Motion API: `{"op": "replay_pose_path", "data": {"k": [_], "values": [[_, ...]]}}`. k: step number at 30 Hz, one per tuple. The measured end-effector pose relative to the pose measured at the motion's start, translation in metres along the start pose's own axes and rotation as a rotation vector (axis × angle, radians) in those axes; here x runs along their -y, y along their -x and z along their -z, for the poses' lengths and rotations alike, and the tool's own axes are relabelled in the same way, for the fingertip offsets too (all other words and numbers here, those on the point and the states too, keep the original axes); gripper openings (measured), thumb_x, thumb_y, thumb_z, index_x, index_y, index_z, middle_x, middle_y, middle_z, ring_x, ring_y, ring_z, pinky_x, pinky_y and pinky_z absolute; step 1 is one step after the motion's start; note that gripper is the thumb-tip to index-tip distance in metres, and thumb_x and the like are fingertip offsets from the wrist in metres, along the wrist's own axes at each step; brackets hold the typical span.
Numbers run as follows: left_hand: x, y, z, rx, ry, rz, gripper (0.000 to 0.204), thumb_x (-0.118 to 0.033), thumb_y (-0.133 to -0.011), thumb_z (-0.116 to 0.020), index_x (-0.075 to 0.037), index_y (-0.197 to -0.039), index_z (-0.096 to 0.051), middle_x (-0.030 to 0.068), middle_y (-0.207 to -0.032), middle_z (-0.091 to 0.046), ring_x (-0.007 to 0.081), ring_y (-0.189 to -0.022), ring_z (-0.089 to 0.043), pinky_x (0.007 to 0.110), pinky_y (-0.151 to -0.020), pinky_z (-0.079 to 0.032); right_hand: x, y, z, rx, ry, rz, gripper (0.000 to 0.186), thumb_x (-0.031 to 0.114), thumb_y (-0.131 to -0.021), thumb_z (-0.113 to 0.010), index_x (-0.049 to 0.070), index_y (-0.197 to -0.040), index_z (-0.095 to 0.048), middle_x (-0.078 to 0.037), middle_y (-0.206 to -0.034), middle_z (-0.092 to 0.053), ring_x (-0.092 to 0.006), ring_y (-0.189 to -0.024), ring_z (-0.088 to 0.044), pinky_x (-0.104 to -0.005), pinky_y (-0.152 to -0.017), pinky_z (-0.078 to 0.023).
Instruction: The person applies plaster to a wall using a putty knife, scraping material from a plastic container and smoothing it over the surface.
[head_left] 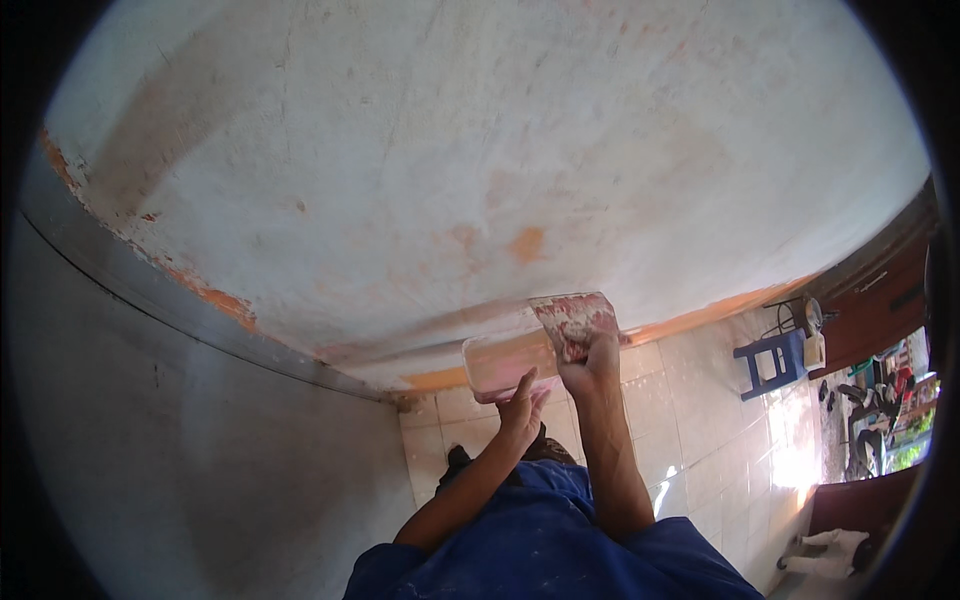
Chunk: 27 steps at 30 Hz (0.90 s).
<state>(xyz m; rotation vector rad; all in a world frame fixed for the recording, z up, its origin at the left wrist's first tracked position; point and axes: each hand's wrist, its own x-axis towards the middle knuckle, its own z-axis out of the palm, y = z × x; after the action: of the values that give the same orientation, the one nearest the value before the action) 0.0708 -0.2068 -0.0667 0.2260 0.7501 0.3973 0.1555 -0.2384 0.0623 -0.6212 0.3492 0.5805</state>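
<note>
My left hand (pixel 519 412) holds up a shallow rectangular plastic tub (pixel 488 366) from below, its fingers and thumb at the near side. Something pale pinkish shows in the tub. Just to the right, my right hand (pixel 592 366) is closed round a wide, flat scraper (pixel 573 312), its reddish face smeared with whitish filler. The scraper's far edge is at or close to the lower wall; whether they touch I cannot tell. Its handle is mostly hidden in my hand. Ahead spreads a whitish plastered wall (pixel 400 150) with patchy orange spots.
On the left, a grey panel (pixel 130 400) meets the wall along a chipped orange edge. Pale tiles (pixel 690 420) cover the floor. A blue stool (pixel 772 364) stands at the right, near a dark red-brown door (pixel 870 310). Cluttered things lie beyond the bright doorway.
</note>
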Motion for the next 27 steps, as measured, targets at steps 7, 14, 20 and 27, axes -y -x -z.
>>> {"op": "replay_pose_path", "data": {"k": [7,14,20,27], "values": [[0.005,0.012,-0.006,-0.028,-0.014,-0.004,0.041,-0.005,-0.073,-0.065,-0.014,-0.105,-0.041,0.002,-0.096,-0.049,0.0122,-0.084,-0.053,0.025,-0.07,-0.049,-0.035,-0.023,0.114,-0.019,0.303,0.208,0.018,-0.003,-0.072,-0.044,-0.002,-0.088,-0.053,-0.013,-0.086,-0.056,-0.0237,-0.08,-0.056,-0.0336,-0.073,-0.049],[0.014,-0.012,0.024,0.022,0.033,0.013,0.053,-0.005,-0.071,-0.067,-0.017,-0.111,-0.035,0.0033,-0.109,-0.045,0.0189,-0.099,-0.049,0.036,-0.074,-0.05,-0.06,-0.081,0.107,0.035,0.45,0.295,0.037,0.003,-0.058,-0.063,0.004,-0.094,-0.057,-0.015,-0.085,-0.058,-0.0317,-0.086,-0.055,-0.0377,-0.073,-0.045],[0.011,-0.02,0.03,0.009,-0.016,0.111,0.056,-0.008,-0.069,-0.069,-0.018,-0.112,-0.034,0.0027,-0.108,-0.044,0.0208,-0.098,-0.049,0.039,-0.082,-0.047,-0.036,-0.051,0.061,0.2,1.481,0.997,0.02,-0.002,-0.076,-0.042,-0.003,-0.089,-0.056,-0.012,-0.083,-0.059,-0.0202,-0.071,-0.057,-0.026,-0.059,-0.048],[0.006,-0.007,0.012,-0.05,-0.056,0.049,0.047,-0.012,-0.07,-0.068,-0.008,-0.107,-0.039,0.0062,-0.097,-0.048,0.0197,-0.086,-0.054,0.031,-0.077,-0.049,-0.027,-0.065,0.058,0.153,1.247,0.636,0.019,-0.001,-0.069,-0.053,-0.002,-0.088,-0.058,-0.014,-0.083,-0.059,-0.0235,-0.076,-0.057,-0.0311,-0.067,-0.048]]}}
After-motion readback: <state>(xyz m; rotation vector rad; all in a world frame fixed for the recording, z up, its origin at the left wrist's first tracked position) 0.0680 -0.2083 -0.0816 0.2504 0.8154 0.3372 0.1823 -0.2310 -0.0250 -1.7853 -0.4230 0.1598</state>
